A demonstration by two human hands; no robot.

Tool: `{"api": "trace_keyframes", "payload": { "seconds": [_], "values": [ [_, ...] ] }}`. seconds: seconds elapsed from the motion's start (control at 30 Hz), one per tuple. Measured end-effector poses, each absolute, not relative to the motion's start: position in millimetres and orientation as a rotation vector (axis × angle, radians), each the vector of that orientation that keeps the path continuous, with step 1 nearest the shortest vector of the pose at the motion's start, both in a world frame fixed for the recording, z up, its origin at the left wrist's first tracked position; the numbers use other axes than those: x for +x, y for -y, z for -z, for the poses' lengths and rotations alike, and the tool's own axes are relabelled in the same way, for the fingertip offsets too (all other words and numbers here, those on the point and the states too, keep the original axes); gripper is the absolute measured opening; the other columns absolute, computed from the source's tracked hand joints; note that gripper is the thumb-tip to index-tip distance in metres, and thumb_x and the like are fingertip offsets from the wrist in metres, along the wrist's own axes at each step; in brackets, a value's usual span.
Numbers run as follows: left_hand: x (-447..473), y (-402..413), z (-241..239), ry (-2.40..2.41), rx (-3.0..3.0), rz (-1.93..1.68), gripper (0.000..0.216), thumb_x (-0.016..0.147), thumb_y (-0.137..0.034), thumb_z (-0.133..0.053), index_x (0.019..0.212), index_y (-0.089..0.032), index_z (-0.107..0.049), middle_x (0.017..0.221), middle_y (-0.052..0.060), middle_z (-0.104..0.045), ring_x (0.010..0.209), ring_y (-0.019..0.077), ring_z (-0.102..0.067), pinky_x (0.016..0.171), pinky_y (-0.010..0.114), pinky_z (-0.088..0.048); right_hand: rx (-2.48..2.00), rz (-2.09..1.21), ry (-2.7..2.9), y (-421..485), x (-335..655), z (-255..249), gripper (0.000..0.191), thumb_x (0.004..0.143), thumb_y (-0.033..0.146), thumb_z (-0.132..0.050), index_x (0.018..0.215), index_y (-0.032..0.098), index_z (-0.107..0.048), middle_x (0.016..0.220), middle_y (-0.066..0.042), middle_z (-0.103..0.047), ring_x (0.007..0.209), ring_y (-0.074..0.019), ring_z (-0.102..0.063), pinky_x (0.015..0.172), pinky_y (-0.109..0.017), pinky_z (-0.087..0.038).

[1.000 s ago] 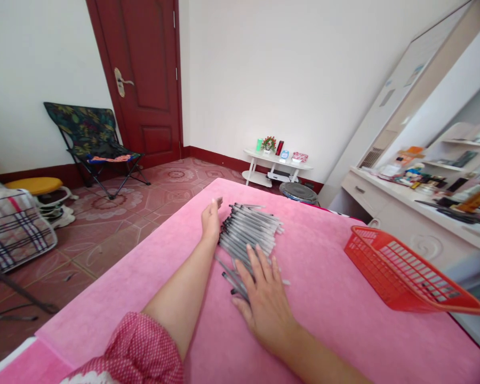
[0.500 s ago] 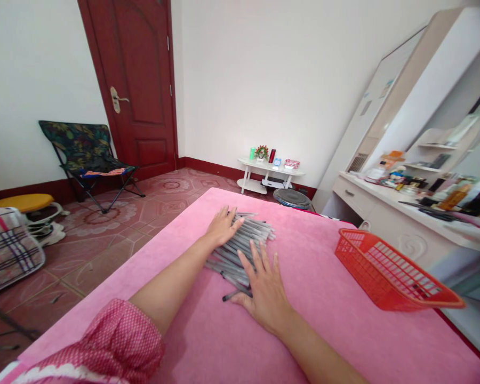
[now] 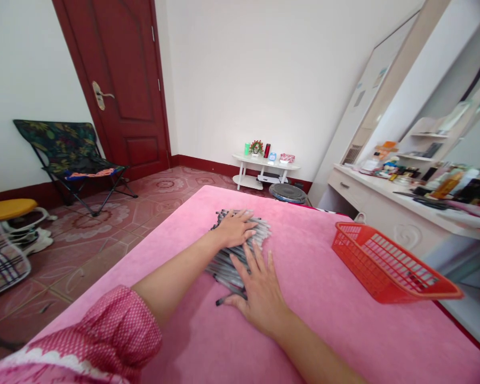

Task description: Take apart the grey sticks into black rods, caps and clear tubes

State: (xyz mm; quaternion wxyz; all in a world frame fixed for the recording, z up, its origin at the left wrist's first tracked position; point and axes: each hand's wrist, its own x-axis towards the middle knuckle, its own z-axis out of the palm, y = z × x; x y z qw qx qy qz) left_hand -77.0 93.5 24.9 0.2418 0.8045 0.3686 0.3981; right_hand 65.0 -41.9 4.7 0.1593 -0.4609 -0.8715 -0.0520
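Note:
A pile of grey pens with dark ends lies on the pink cloth-covered table. Across the top of the pile rests my left hand, its fingers stretched out to the right. My right hand lies spread over the near right side of the pile, thumb beside one pen whose black end sticks out toward me. Both hands are open and touch the pens without gripping them. Part of the pile is hidden under the palms and fingers.
A red plastic basket stands at the table's right side. Beyond it is a dresser crowded with bottles. A low white stand, a folding chair and a yellow stool are farther off.
My left hand has turned and moved right across the pile, uncovering dark pen ends on its left side. My right hand stays spread on the pens. The view has shifted slightly.

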Motion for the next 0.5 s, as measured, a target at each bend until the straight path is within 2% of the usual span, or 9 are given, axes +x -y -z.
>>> {"api": "trace_keyframes", "payload": {
  "seconds": [0.17, 0.3, 0.5],
  "values": [
    [-73.2, -112.0, -13.6, -1.035, 2.028, -1.039, 0.025, 0.063, -0.041, -0.068, 0.086, -0.032, -0.068, 0.120, 0.001, -0.058, 0.126, 0.0255, -0.035, 0.106, 0.045, 0.003, -1.351, 0.169, 2.476, 40.7, 63.4, -1.4, 0.082, 0.067, 0.074, -0.040, 0.135, 0.028, -0.032, 0.147, -0.012, -0.015, 0.134, -0.0338, -0.005, 0.099, -0.062, -0.009],
    [-74.5, -119.2, -8.7, -1.094, 1.990, -1.095, 0.025, 0.059, -0.045, -0.070, 0.080, -0.032, -0.069, 0.115, 0.002, -0.061, 0.119, 0.0263, -0.043, 0.106, 0.045, -0.004, -1.357, 0.232, 2.473, 31.8, 66.7, 3.5, 0.074, 0.069, 0.066, -0.050, 0.134, 0.035, -0.032, 0.147, -0.009, -0.016, 0.134, -0.0327, -0.007, 0.099, -0.062, -0.009],
    [-70.8, -129.3, -5.4, -1.120, 1.953, -1.101, 0.026, 0.059, -0.046, -0.070, 0.079, -0.030, -0.069, 0.116, 0.003, -0.061, 0.121, 0.0263, -0.042, 0.106, 0.047, -0.004, -1.295, 0.242, 2.484, 20.8, 74.3, 3.9, 0.069, 0.070, 0.059, -0.056, 0.132, 0.038, -0.034, 0.147, -0.006, -0.015, 0.134, -0.0320, -0.007, 0.100, -0.061, -0.009]
  ]
}}
